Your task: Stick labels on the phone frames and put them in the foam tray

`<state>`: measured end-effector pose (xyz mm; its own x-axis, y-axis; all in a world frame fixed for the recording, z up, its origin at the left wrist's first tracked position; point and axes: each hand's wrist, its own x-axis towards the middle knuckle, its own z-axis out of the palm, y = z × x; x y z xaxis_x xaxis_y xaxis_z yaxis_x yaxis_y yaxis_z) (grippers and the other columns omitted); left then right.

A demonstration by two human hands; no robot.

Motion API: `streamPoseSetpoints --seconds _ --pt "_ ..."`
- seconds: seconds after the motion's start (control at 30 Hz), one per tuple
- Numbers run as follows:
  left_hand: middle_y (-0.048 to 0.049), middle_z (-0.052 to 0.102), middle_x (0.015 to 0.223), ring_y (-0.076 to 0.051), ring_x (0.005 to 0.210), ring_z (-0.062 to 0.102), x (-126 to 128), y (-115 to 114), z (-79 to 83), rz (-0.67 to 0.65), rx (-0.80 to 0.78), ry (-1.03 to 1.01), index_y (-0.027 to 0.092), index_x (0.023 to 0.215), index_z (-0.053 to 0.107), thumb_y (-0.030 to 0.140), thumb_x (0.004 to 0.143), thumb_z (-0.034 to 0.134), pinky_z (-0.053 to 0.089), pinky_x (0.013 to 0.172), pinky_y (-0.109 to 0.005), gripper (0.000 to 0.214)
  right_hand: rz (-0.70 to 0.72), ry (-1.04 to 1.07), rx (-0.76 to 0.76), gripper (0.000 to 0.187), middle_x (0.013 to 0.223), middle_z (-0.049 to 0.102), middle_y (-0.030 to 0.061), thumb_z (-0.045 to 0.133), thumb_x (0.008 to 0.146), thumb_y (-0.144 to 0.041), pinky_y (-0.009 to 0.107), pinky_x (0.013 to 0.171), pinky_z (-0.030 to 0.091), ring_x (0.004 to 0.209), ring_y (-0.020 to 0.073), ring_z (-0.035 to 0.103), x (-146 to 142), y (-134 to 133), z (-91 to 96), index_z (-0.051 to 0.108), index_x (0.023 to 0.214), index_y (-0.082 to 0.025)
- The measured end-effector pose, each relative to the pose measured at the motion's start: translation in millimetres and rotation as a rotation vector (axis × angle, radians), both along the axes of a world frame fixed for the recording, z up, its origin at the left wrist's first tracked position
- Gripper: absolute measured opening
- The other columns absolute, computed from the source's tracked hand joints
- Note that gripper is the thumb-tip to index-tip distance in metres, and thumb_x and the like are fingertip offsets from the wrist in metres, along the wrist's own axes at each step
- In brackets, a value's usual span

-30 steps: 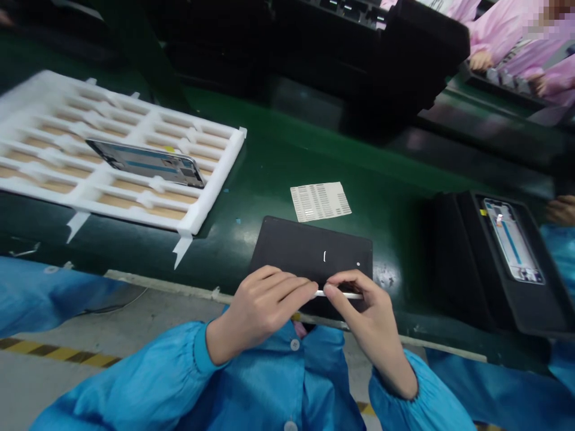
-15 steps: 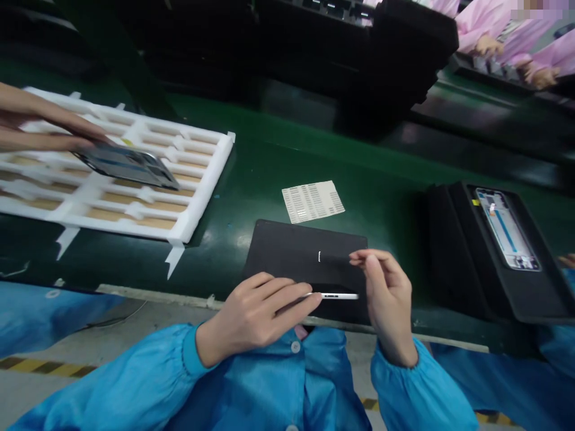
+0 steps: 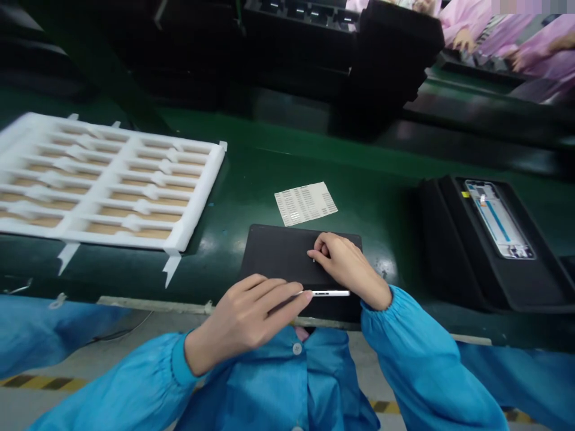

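Right of the white tray [image 3: 202,191], the left hand [image 3: 256,311] grips a slim device [image 3: 331,293], edge toward the viewer, above the black mat [image 3: 274,254]; the label sheet [image 3: 305,203] beyond shows no legible brand or writing. Work seems unfinished: the right hand [image 3: 348,261] reaches a small pale piece [image 3: 313,260], apart from the device, its finger closure indeterminable. Far right, a phone frame [image 3: 499,220] lies on black trays [image 3: 550,272].

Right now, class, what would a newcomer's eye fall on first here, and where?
First, the big white slotted tray at left on the green table. Then, front and centre, the left hand holding a thin white-edged device, the right hand over a black mat.
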<state>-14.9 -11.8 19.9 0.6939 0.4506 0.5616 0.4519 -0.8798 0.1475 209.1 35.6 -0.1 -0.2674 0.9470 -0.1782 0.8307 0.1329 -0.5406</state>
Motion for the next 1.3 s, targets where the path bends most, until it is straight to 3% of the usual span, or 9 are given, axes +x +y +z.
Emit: streamPoseSetpoints --seconds 0.17,0.27,0.43,0.53,0.67,0.8,0.93,1.1,1.3 --pt "-0.0075 0.074 0.105 -0.018 0.090 0.070 -12 7 7.2 0.040 -0.016 0.000 0.016 0.116 0.066 0.006 0.095 0.046 0.053 0.071 -0.029 0.030 0.054 0.085 0.049 0.010 0.087 0.062 0.0010 0.052 0.093 -0.015 0.029 0.070 0.040 0.081 0.0165 0.059 6 0 -2.2 0.057 0.086 -0.021" --pt "-0.0085 0.074 0.106 -0.018 0.091 0.070 -14 12 6.0 0.041 -0.019 0.002 0.015 0.115 0.066 0.007 0.096 0.046 0.053 0.071 -0.029 0.029 -0.095 0.298 0.128 0.010 0.088 0.062 0.0015 0.053 0.094 -0.019 0.029 0.073 0.044 0.081 0.0156 0.059 15 -1 -1.5 0.058 0.086 -0.021" --pt "-0.0095 0.073 0.107 -0.019 0.094 0.070 -14 14 -3.3 0.032 -0.072 -0.020 0.014 0.116 0.065 0.007 0.097 0.047 0.055 0.074 -0.030 0.027 -0.370 0.712 0.168 0.009 0.077 0.065 0.0005 0.061 0.090 -0.027 0.025 0.057 0.049 0.064 0.0124 0.059 22 -20 17.4 0.061 0.085 -0.020" --pt "-0.0100 0.071 0.111 -0.020 0.100 0.069 -13 11 -3.9 0.039 -0.142 -0.018 0.014 0.119 0.063 0.005 0.094 0.051 0.057 0.083 -0.033 0.029 -0.422 0.858 0.209 0.013 0.075 0.068 -0.0009 0.064 0.089 -0.023 0.024 0.054 0.053 0.061 0.0118 0.061 17 -43 33.4 0.063 0.102 -0.022" --pt "-0.0089 0.071 0.109 -0.019 0.099 0.069 -8 7 -0.5 0.078 -0.194 -0.019 0.014 0.113 0.065 0.007 0.093 0.055 0.057 0.087 -0.032 0.024 -0.422 0.858 0.267 0.015 0.079 0.070 0.0003 0.062 0.090 -0.017 0.022 0.053 0.056 0.061 0.0116 0.064 1 -71 40.9 0.072 0.098 -0.024" --pt "-0.0081 0.071 0.114 -0.019 0.102 0.069 1 5 1.2 0.167 -0.241 -0.047 0.016 0.117 0.063 0.016 0.095 0.058 0.057 0.089 -0.032 0.023 -0.533 0.939 0.364 0.014 0.077 0.072 -0.0007 0.063 0.089 -0.014 0.023 0.053 0.057 0.059 0.0119 0.065 -19 -82 27.9 0.073 0.088 -0.025" --pt "-0.0089 0.071 0.117 -0.019 0.107 0.068 6 5 5.8 0.167 -0.319 -0.176 0.014 0.119 0.063 0.020 0.092 0.064 0.057 0.093 -0.031 0.028 -0.493 0.927 0.475 0.017 0.081 0.074 0.0006 0.064 0.088 -0.012 0.029 0.069 0.058 0.077 0.0160 0.068 -37 -85 14.9 0.074 0.087 -0.025" --pt "-0.0037 0.076 0.102 -0.016 0.096 0.071 7 5 9.9 0.108 -0.417 -0.319 0.017 0.104 0.069 0.020 0.090 0.066 0.057 0.085 -0.028 0.014 -0.453 0.752 0.545 0.013 0.107 0.071 0.0026 0.068 0.087 -0.017 0.040 0.092 0.051 0.104 0.0203 0.062 -48 -83 8.5 0.075 0.083 -0.028" --pt "-0.0020 0.077 0.094 -0.018 0.094 0.072 8 5 4.3 0.101 -0.376 -0.340 0.018 0.096 0.070 0.012 0.089 0.066 0.056 0.083 -0.030 0.010 -0.445 0.732 0.514 0.015 0.114 0.068 0.0003 0.067 0.089 -0.019 0.040 0.095 0.049 0.111 0.0202 0.059 -54 -84 2.4 0.075 0.087 -0.032"
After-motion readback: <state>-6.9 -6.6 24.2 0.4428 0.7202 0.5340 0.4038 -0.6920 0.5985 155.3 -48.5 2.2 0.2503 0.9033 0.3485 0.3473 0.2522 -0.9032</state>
